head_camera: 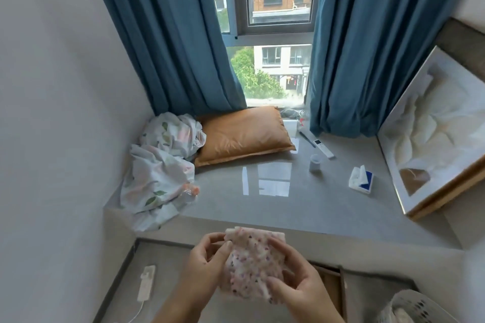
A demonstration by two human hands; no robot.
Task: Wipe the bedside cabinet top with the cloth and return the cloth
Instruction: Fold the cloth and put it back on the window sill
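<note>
Both hands up close, left hand (pixel 207 262) and right hand (pixel 294 280), fingers curled onto the cloth (pixel 256 265) from either side, thumbs on top. Cloth bunched or folded between them, held in the air, long side running roughly up and away from the camera. Neither hand flat or fully closed, more of a pinch-and-fold grip.

Cabinet top (pixel 168 270) right below the cloth, grey, stretching left and toward the camera. So just a short drop straight down, probably. Left hand nearer the open part.

Left of the cloth, a white charger (pixel 145 283) with its cord lying on the top, likely the one thing to wipe around. Right of the cloth, a wooden edge and a mesh basket (pixel 404 307), so less room that side. Beyond the cloth, the grey ledge (pixel 301 207) steps up, which blocks the far end of any stroke. Wiping looks not yet started, hard to say for sure.
</note>
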